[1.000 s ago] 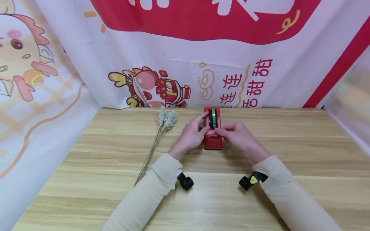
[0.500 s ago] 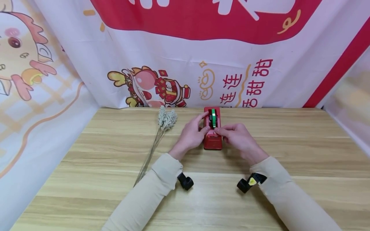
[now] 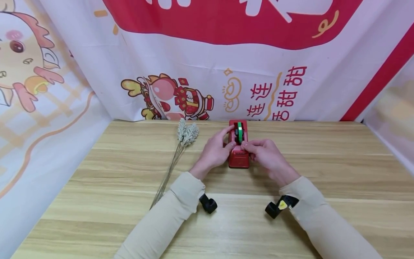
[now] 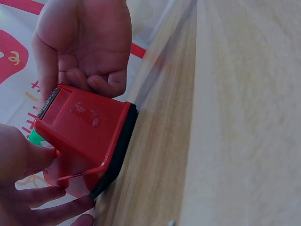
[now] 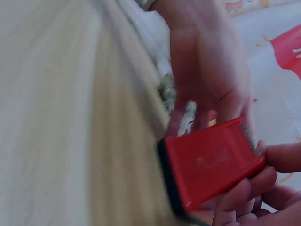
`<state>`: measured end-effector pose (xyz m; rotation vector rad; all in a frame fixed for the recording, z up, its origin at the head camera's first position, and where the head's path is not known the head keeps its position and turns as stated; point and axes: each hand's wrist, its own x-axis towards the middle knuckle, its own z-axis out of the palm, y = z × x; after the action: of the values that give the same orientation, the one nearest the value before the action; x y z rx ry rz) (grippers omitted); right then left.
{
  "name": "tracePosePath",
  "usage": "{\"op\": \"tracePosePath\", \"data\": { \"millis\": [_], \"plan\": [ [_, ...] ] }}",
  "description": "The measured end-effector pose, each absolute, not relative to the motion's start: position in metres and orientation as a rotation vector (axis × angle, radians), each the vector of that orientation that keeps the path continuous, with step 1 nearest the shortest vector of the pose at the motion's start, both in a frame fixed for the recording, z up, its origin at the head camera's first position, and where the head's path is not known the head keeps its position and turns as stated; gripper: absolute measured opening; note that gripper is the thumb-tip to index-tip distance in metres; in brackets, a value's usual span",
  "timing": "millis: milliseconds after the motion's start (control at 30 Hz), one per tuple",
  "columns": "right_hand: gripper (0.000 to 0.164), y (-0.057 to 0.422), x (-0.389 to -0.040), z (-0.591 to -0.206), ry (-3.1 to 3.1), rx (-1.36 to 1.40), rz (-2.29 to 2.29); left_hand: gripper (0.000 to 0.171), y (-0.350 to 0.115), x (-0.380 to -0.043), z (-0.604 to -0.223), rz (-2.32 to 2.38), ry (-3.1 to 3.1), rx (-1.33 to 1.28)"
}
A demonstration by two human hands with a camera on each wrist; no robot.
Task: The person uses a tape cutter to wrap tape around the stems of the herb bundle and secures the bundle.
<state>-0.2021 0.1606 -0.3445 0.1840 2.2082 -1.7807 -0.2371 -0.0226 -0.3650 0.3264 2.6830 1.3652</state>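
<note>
A red tape dispenser (image 3: 239, 162) with a dark base stands on the table near its back edge. Its green tape roll (image 3: 240, 130) sits in the far half. My left hand (image 3: 214, 150) grips the dispenser's left side, index finger reaching forward and thumb at the top by the roll. From the right, my right hand (image 3: 269, 155) pinches with thumb and index finger at the tape's end, just in front of the roll; the pinched bit itself is mostly hidden. The toothed cutting edge (image 4: 48, 102) shows in the left wrist view. In the right wrist view the dispenser's front (image 5: 214, 162) faces me.
A bunch of dried flowers (image 3: 187, 135) with long thin stems lies left of the left hand, its stems running under the left sleeve. The wooden table (image 3: 339, 158) ends at a printed cloth backdrop (image 3: 200, 57). Cloth also hangs at both sides.
The right hand and wrist have shifted slightly, the hand a little toward me, still pinching at the tape. The left hand stays on the dispenser, which keeps its place.
</note>
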Motion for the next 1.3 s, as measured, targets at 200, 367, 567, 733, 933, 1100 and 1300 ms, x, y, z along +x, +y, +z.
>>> {"op": "tracePosePath", "data": {
  "millis": [200, 367, 567, 733, 933, 1100, 1300],
  "plan": [
    [0.040, 0.158, -0.201, -0.338, 2.257, 0.192, -1.735, 0.060, -0.023, -0.237, -0.362, 1.377, 2.680, 0.327],
    [0.040, 0.160, -0.200, -0.336, 2.270, 0.202, -1.713, 0.060, -0.022, -0.236, -0.362, 1.366, 2.677, 0.329],
    [0.040, 0.164, -0.198, -0.335, 2.250, 0.213, -1.740, 0.060, -0.019, -0.236, -0.362, 1.371, 2.683, 0.365],
    [0.040, 0.163, -0.195, -0.336, 2.214, 0.231, -1.756, 0.059, -0.020, -0.234, -0.364, 1.362, 2.679, 0.356],
    [0.040, 0.161, -0.192, -0.337, 2.200, 0.239, -1.789, 0.060, -0.022, -0.233, -0.365, 1.359, 2.674, 0.336],
    [0.040, 0.157, -0.192, -0.335, 2.213, 0.240, -1.791, 0.059, -0.023, -0.234, -0.363, 1.357, 2.683, 0.328],
    [0.040, 0.155, -0.191, -0.333, 2.214, 0.257, -1.789, 0.060, -0.022, -0.234, -0.364, 1.373, 2.680, 0.329]
  ]
}}
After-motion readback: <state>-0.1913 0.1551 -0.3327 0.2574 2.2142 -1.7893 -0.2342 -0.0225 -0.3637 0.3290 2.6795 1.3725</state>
